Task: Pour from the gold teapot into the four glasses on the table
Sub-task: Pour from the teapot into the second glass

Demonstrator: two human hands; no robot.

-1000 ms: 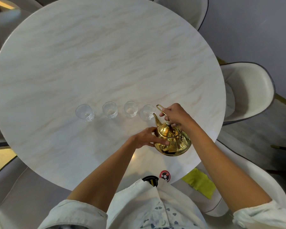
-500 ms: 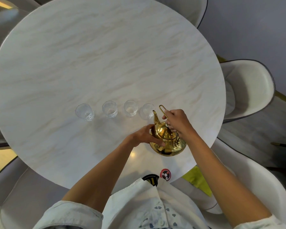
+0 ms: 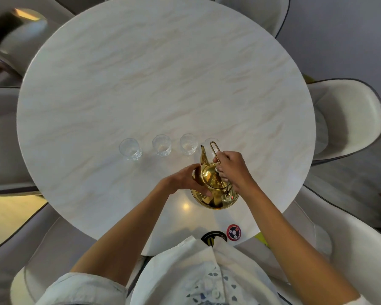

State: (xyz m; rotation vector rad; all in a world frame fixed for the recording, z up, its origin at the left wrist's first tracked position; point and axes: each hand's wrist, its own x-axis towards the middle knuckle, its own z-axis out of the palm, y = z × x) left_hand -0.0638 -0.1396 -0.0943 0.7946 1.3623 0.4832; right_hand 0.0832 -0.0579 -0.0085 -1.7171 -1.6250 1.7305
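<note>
right hand (image 3: 233, 167) gripping teapot (image 3: 213, 187) handle, left hand (image 3: 185, 180) cupping its side, fourth glass (image 3: 210, 146) at 12 o'clock half hidden behind spout

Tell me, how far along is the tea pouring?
Barely started. Done: nothing that shows; the three glasses in clear view look empty. In hand: the gold teapot, tipped toward the rightmost glass, right hand on the handle, left hand steadying the body. No stream is visible, and that glass is partly hidden, so its level is unclear. Left: likely all four glasses.
</note>
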